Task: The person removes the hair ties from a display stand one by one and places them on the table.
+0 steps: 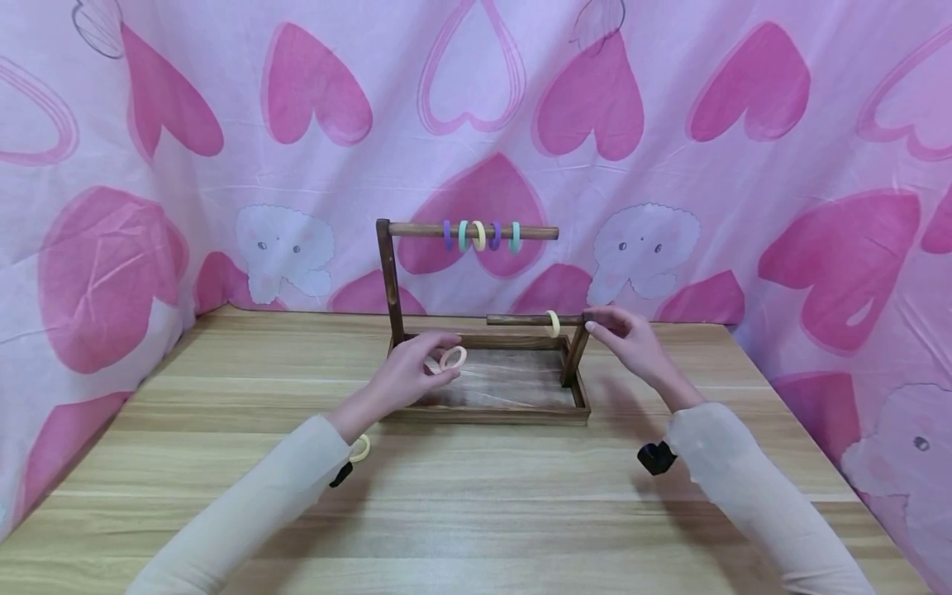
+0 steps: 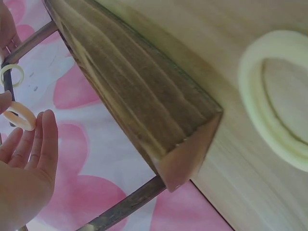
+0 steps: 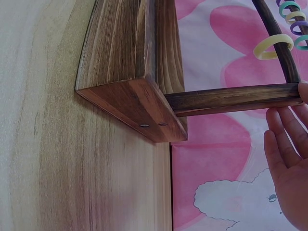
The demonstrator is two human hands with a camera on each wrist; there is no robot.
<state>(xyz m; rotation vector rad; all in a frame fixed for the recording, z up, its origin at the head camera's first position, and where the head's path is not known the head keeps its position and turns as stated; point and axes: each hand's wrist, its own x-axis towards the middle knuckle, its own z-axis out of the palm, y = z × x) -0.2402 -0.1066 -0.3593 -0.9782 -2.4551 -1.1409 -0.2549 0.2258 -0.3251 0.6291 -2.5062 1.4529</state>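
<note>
My left hand (image 1: pixel 405 372) pinches a pale peach ring (image 1: pixel 464 357) between thumb and fingertips, above the left part of the wooden rack's tray. In the left wrist view the same ring (image 2: pixel 26 116) shows at the fingertips. My right hand (image 1: pixel 628 339) grips the top of the short post (image 1: pixel 575 357), thumb on one side and fingers on the other. From that post a lower bar (image 1: pixel 513 320) reaches left, carrying one yellow ring (image 1: pixel 554 326). Five-like clutter aside, several purple, green and yellow rings (image 1: pixel 479 237) hang along the upper bar (image 1: pixel 416 230).
A pale yellow ring (image 1: pixel 365 449) lies on the wooden table (image 1: pixel 461 504), beside the left wrist. The rack's tall post (image 1: pixel 390 281) rises at the tray's left end. Behind the table hangs a pink heart-patterned cloth (image 1: pixel 320 182). Black devices (image 1: pixel 657 457) sit at both wrists.
</note>
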